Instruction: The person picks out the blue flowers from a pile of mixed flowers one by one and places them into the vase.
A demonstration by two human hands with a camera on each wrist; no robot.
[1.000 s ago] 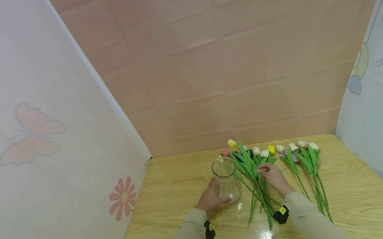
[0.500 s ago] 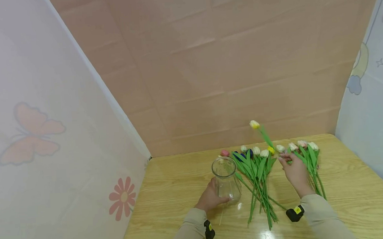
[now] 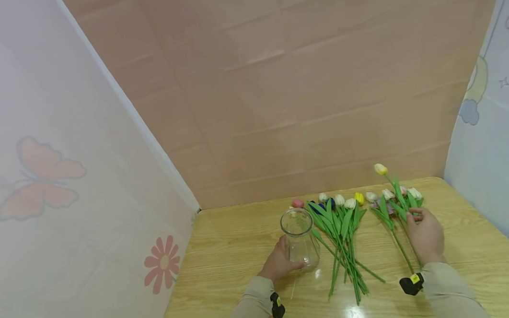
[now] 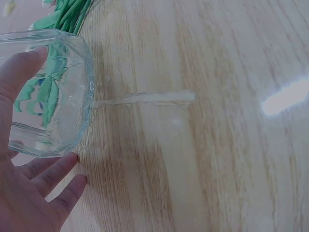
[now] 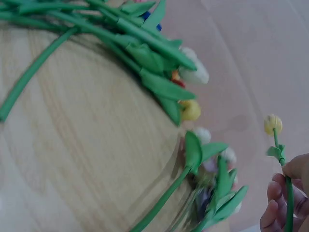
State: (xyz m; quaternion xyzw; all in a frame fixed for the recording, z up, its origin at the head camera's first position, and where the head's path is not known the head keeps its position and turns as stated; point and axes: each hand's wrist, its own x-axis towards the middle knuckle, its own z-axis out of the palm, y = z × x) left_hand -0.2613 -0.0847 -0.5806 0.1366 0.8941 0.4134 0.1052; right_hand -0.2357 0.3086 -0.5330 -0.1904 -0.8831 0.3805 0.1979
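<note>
My left hand [image 3: 286, 261] grips the lower part of a clear glass vase [image 3: 300, 237] that stands upright on the wooden table [image 3: 233, 246]. In the left wrist view its fingers [image 4: 57, 175] curl round the vase [image 4: 50, 92]. My right hand [image 3: 418, 216] pinches the green stem of a yellow-white tulip [image 3: 381, 169], lifted and tilted over the right bunch of tulips [image 3: 391, 204]. The right wrist view shows this tulip's head [image 5: 273, 124] above my fingers [image 5: 276, 212].
A larger bunch of tulips [image 3: 340, 236] lies beside the vase, heads toward the back wall. A strip of tape [image 4: 145, 98] is stuck to the tabletop by the vase. Cloth panels stand at the left and right, and a pink wall stands behind.
My right hand lifted one tulip from the middle bunch and carried it rightward, now above the right bunch. My left hand stayed on the vase.
</note>
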